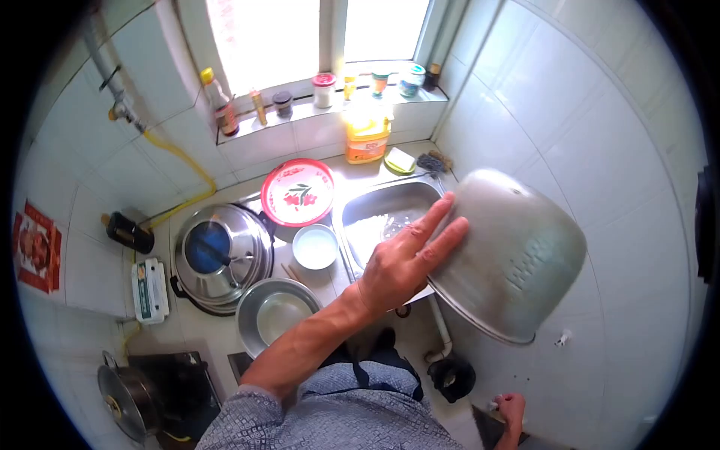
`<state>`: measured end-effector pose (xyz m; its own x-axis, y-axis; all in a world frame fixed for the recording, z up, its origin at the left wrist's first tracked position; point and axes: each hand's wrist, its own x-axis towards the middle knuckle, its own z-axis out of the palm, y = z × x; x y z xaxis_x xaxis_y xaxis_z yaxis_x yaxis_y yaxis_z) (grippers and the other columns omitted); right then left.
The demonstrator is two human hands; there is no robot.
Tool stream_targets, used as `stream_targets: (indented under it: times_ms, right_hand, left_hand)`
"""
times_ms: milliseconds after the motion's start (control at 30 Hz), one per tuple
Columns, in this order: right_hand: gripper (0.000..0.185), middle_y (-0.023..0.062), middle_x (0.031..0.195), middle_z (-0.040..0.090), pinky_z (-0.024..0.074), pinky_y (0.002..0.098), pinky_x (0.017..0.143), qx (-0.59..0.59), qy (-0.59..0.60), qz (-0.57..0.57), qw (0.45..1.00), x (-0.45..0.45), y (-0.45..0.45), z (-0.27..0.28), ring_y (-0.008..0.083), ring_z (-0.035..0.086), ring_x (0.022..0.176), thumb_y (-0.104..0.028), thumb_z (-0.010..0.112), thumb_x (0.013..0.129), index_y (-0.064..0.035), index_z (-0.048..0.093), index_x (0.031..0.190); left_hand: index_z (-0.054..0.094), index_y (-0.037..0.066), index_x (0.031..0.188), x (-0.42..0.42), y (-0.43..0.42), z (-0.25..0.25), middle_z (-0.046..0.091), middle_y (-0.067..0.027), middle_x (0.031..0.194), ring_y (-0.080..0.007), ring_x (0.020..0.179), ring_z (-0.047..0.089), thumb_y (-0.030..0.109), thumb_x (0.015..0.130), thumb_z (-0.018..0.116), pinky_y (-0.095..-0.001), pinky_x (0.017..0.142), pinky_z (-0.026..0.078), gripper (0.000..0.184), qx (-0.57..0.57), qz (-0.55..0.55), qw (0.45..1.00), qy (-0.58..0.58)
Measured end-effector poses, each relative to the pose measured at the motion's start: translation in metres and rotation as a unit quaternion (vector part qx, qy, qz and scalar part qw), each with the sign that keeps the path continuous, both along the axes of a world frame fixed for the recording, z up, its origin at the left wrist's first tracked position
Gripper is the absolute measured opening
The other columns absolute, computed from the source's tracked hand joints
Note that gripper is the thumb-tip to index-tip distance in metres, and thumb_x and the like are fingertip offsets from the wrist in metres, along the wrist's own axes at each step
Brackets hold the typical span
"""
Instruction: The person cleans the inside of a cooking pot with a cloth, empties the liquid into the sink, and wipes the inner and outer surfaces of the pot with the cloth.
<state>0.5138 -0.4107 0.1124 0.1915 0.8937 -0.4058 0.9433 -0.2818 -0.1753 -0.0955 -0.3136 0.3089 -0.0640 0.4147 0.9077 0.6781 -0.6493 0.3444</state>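
Observation:
My left hand [401, 262] reaches across to the right and grips a grey metal rice-cooker inner pot [517, 247]. Two fingers lie stretched along its outer wall; the thumb is hidden. The pot hangs tilted, mouth downward, to the right of the steel sink [352, 214], with a row of raised marks on its side. Low on the right, my right hand [511, 409] is curled closed near the floor, away from the pot. Something small and pale shows by its fingers, too small to name.
Left of the sink stand a red floral lid [298, 193], a white bowl [315, 247], a metal basin [259, 315] and a large lidded pot [195, 259]. An orange jug [367, 142] stands behind. A tiled wall [622, 150] bounds the right; a cooking pot [127, 397] sits lower left.

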Motion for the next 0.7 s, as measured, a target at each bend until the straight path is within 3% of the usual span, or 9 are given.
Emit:
stream_targets:
  times_ms: [100, 167, 233, 300, 333, 433, 567, 633, 700]
  right_hand:
    - [0.027, 0.0196, 0.07, 0.068, 0.0529, 0.0415, 0.066, -0.029, 0.042, -0.13, 0.99, -0.006, -0.031, -0.002, 0.0353, 0.066, 0.065, -0.027, 0.077, 0.073, -0.0007, 0.073, 0.078]
    - [0.027, 0.0178, 0.07, 0.068, 0.0527, 0.0419, 0.067, 0.055, 0.0, 0.013, 0.998, -0.032, -0.03, 0.019, 0.0335, 0.068, 0.067, -0.028, 0.075, 0.076, -0.0012, 0.073, 0.078]
    - [0.023, 0.0176, 0.066, 0.065, 0.0504, 0.0384, 0.061, 0.096, 0.051, 0.035, 0.993, -0.066, -0.019, 0.043, 0.0262, 0.066, 0.061, -0.02, 0.074, 0.08, 0.0027, 0.07, 0.077]
    - [0.025, 0.0148, 0.077, 0.071, 0.0526, 0.0368, 0.067, 0.089, 0.128, 0.026, 0.987, -0.104, -0.004, 0.075, 0.0263, 0.069, 0.07, -0.026, 0.072, 0.084, -0.0012, 0.074, 0.09]
    - [0.023, 0.0123, 0.077, 0.071, 0.0517, 0.0337, 0.066, 0.107, 0.193, 0.01, 0.975, -0.128, 0.005, 0.096, 0.0207, 0.067, 0.069, -0.022, 0.072, 0.087, 0.0, 0.073, 0.093]
    - [0.015, 0.005, 0.079, 0.069, 0.0489, 0.0257, 0.065, 0.181, 0.345, -0.01, 0.921, -0.19, 0.03, 0.161, 0.008, 0.06, 0.071, -0.01, 0.073, 0.091, 0.0031, 0.071, 0.098]
    - [0.016, 0.0018, 0.078, 0.064, 0.0467, 0.0236, 0.063, 0.372, 0.53, -0.041, 0.761, -0.261, 0.071, 0.188, 0.0078, 0.058, 0.07, -0.006, 0.076, 0.089, 0.002, 0.071, 0.101]
    - [0.015, 0.0013, 0.078, 0.061, 0.0454, 0.0232, 0.059, 0.496, 0.366, 0.043, 0.786, -0.285, 0.1, 0.169, 0.0079, 0.056, 0.067, -0.008, 0.075, 0.09, 0.0029, 0.07, 0.1]
    - [0.02, 0.0029, 0.08, 0.061, 0.0447, 0.0242, 0.056, 0.413, 0.38, 0.018, 0.827, -0.301, 0.113, 0.132, 0.0094, 0.057, 0.065, -0.01, 0.071, 0.094, 0.0028, 0.067, 0.109]
  left_hand:
    - [0.049, 0.004, 0.147, 0.014, 0.009, -0.008, 0.046, -0.0282, 0.149, -0.0413, 0.119, 0.063, -0.013, 0.074, 0.065, -0.0439, 0.093, 0.058, 0.076, -0.051, -0.021, 0.998, -0.029]
    - [0.047, 0.002, 0.147, 0.024, 0.016, -0.011, 0.047, -0.0283, 0.148, -0.0422, 0.125, 0.059, -0.016, 0.075, 0.061, -0.0445, 0.098, 0.055, 0.076, -0.06, -0.018, 0.997, -0.046]
    - [0.044, -0.001, 0.149, 0.037, 0.019, -0.024, 0.048, -0.0285, 0.147, -0.0416, 0.127, 0.057, -0.017, 0.076, 0.058, -0.0428, 0.103, 0.051, 0.076, -0.136, -0.038, 0.983, -0.12]
    - [0.039, -0.001, 0.151, 0.05, 0.023, -0.032, 0.056, -0.027, 0.14, -0.0355, 0.121, 0.062, -0.009, 0.089, 0.053, -0.0383, 0.1, 0.05, 0.065, -0.185, -0.055, 0.963, -0.189]
    - [0.037, -0.002, 0.153, 0.056, 0.025, -0.035, 0.059, -0.0263, 0.136, -0.0324, 0.119, 0.064, -0.005, 0.095, 0.05, -0.036, 0.099, 0.05, 0.06, -0.208, -0.062, 0.95, -0.225]
    - [0.032, 0.0, 0.155, 0.067, 0.031, -0.054, 0.066, -0.0202, 0.126, -0.0241, 0.109, 0.066, 0.005, 0.101, 0.05, -0.0336, 0.094, 0.051, 0.058, -0.243, -0.074, 0.919, -0.302]
    - [0.032, -0.002, 0.154, 0.082, 0.031, -0.076, 0.062, -0.0164, 0.129, -0.0203, 0.111, 0.062, 0.006, 0.101, 0.051, -0.0317, 0.097, 0.048, 0.057, -0.254, -0.078, 0.902, -0.341]
    - [0.033, -0.003, 0.154, 0.09, 0.028, -0.099, 0.06, -0.0155, 0.131, -0.0195, 0.112, 0.06, 0.007, 0.102, 0.051, -0.031, 0.098, 0.047, 0.056, -0.236, -0.069, 0.909, -0.335]
    - [0.032, -0.004, 0.153, 0.098, 0.019, -0.115, 0.054, -0.0153, 0.137, -0.0201, 0.119, 0.056, 0.006, 0.102, 0.05, -0.0308, 0.101, 0.045, 0.055, -0.288, -0.084, 0.858, -0.416]
